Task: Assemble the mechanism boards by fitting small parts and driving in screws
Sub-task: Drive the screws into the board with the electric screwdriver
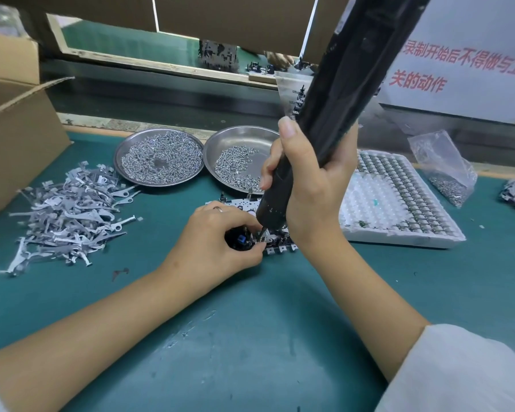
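Your right hand (306, 185) is gripping the screwdriver (333, 108), its tip touching the board (275, 237). Your left hand (217, 242) is pinching the board's near edge.

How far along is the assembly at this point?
Done: hard to tell; one mechanism board is on the mat. In hand: the right hand grips the electric screwdriver, tip down on the board, while the left hand steadies it. Left: many screws in both dishes and a pile of metal levers.
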